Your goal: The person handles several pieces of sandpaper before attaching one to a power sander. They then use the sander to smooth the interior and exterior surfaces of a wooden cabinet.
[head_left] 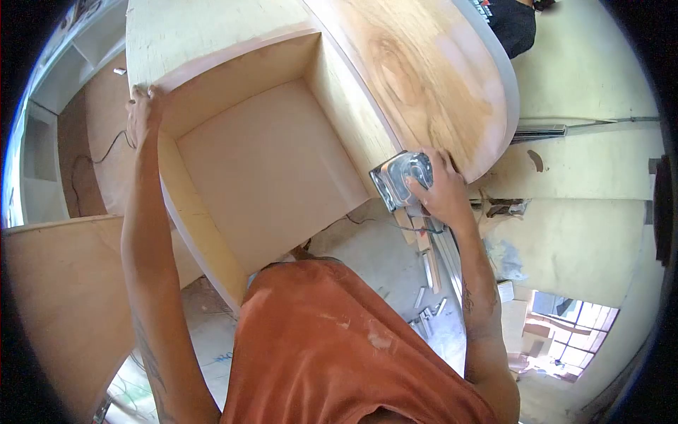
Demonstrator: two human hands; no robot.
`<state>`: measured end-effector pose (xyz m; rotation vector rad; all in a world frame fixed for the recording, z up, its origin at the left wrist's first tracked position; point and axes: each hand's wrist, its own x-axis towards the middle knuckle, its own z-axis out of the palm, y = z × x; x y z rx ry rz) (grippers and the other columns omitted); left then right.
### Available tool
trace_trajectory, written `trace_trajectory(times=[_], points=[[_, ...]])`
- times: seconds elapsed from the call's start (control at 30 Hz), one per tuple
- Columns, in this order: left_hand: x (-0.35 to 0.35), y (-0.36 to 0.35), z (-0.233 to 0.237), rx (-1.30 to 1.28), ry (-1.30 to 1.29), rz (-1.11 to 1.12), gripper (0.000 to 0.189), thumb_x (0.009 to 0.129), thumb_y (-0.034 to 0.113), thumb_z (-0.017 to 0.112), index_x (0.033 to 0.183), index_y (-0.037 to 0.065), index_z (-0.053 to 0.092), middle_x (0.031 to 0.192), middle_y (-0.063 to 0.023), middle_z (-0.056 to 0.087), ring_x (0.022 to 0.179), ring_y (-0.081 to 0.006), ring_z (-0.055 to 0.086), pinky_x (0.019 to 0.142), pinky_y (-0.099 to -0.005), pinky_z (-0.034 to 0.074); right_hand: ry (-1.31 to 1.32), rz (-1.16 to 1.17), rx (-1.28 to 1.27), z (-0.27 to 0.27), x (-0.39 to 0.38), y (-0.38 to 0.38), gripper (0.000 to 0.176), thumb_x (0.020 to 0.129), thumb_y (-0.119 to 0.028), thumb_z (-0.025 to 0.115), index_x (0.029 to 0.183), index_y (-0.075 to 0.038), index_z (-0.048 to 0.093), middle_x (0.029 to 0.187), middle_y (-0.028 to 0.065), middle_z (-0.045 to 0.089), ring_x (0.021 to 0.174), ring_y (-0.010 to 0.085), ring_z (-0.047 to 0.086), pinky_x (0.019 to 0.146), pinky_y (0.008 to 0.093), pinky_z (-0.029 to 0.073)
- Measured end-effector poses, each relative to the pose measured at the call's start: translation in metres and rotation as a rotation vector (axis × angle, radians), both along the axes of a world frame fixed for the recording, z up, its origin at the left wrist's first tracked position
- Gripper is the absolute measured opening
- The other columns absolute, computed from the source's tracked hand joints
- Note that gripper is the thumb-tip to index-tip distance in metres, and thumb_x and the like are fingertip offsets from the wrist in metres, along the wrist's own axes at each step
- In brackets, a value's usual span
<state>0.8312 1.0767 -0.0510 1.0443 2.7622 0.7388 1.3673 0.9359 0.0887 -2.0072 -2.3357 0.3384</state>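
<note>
My right hand (441, 187) is wrapped round a grey and black power sander (406, 180), tilted on its side against the edge of the wooden cabinet, below the rounded wooden panel (438, 85). My left hand (143, 113) grips the left edge of the cabinet (191, 71) near its upper corner, fingers bent over the rim. Between my arms lies the cabinet's open box-shaped compartment (275, 155), with pale plywood walls. A cord runs from the sander past my right wrist.
Another person's dark sleeve (510, 27) shows at the top right. Wood strips (427, 261) and metal offcuts (426, 319) lie on the floor below the sander. A plywood panel (63, 297) stands at the left, near white shelving (42, 155). A window (572, 332) is at the lower right.
</note>
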Motion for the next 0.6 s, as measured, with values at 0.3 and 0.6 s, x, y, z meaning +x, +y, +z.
trace_trajectory(times=[0.3, 0.6], points=[[-0.006, 0.005, -0.011, -0.019, -0.005, 0.005, 0.07, 0.093, 0.06, 0.038, 0.146, 0.015, 0.034, 0.138, -0.0285, 0.044, 0.121, -0.0455, 0.053, 0.098, -0.054, 0.043, 0.109, 0.063, 0.087, -0.016, -0.062, 0.114, 0.06, 0.083, -0.039, 0.066, 0.132, -0.01, 0.046, 0.124, 0.0245, 0.055, 0.106, 0.0456, 0.059, 0.092, 0.0505, 0.048], [-0.012, 0.006, -0.024, -0.025, 0.051, -0.048, 0.07, 0.093, 0.061, 0.037, 0.146, 0.015, 0.034, 0.138, -0.0276, 0.045, 0.121, -0.0454, 0.052, 0.099, -0.054, 0.043, -0.016, 0.136, 0.104, -0.014, -0.074, 0.111, 0.066, 0.083, -0.043, 0.064, 0.137, -0.011, 0.044, 0.127, 0.0237, 0.054, 0.108, 0.042, 0.059, 0.094, 0.0484, 0.047]])
